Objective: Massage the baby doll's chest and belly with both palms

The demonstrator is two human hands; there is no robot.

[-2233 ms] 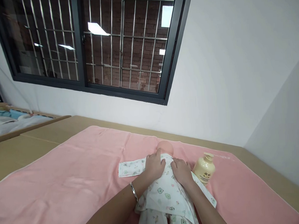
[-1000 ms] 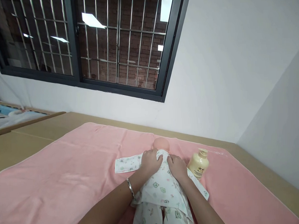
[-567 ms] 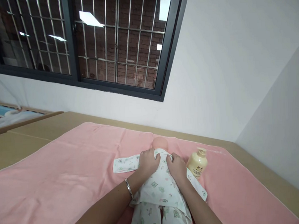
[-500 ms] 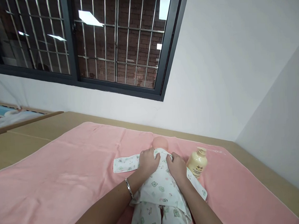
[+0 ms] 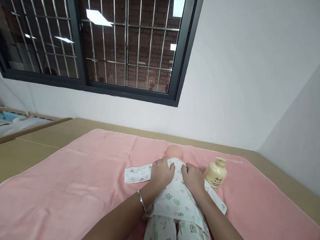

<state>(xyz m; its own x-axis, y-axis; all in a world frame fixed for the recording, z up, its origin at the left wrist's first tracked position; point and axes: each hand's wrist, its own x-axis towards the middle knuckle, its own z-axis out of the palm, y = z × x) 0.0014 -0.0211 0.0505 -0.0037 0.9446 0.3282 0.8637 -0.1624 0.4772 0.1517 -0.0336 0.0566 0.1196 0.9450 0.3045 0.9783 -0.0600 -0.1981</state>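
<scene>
A baby doll point(image 5: 174, 152) lies on a pink blanket, its rounded bare head at the far end. It wears a white long-sleeved top point(image 5: 177, 196) and matching trousers point(image 5: 159, 234), both printed with small green figures. My left hand point(image 5: 162, 173), below a silver bangle, is closed over the top at the doll's left-side shoulder in the picture. At the other shoulder, my right hand point(image 5: 193, 178) grips the cloth near the neckline, thumb in front. One sleeve stretches flat to the left; the other slants down to the right. My palms hide part of the shoulders.
A cream pump bottle point(image 5: 215, 173) stands close beside my right hand. The pink blanket point(image 5: 72, 182) covers much of a tan surface point(image 5: 40, 138) against a white wall. A barred window point(image 5: 126, 43) is above. Blue and white cloths point(image 5: 15, 122) lie at the far left.
The whole view has shifted slightly, so everything appears a little further right. Both hands stay at the doll's shoulders, with hardly any visible movement against the top.
</scene>
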